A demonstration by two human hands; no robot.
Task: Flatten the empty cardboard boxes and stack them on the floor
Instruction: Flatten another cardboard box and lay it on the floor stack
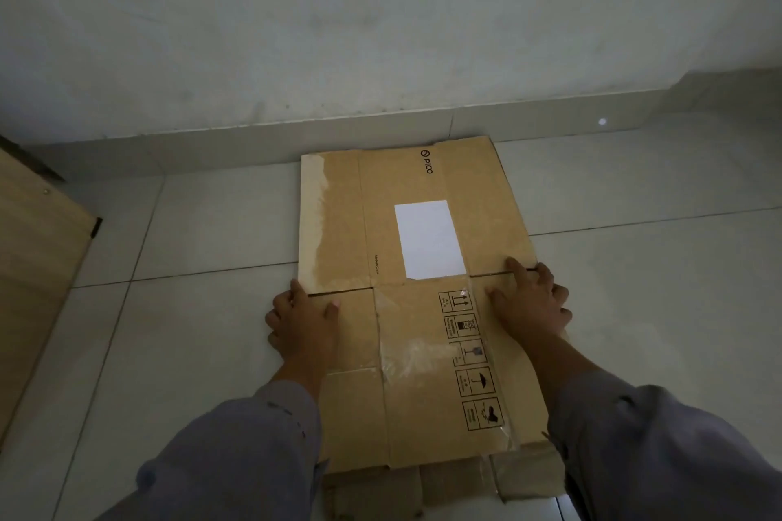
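Observation:
A flattened brown cardboard box (406,250) lies on the tiled floor, its far end near the wall. It carries a white label, a printed logo and a column of handling symbols. A second flattened piece of cardboard (448,482) sticks out from under its near edge. My left hand (302,321) grips the left edge of the top box, thumb on top and fingers curled around the side. My right hand (533,300) holds the right edge the same way, fingers spread over the surface. Both sleeves are grey.
A wooden panel (38,266) leans or stands at the far left. A pale wall with a low skirting (381,123) runs behind the box. Grey floor tiles (203,233) surround the cardboard on the left and right.

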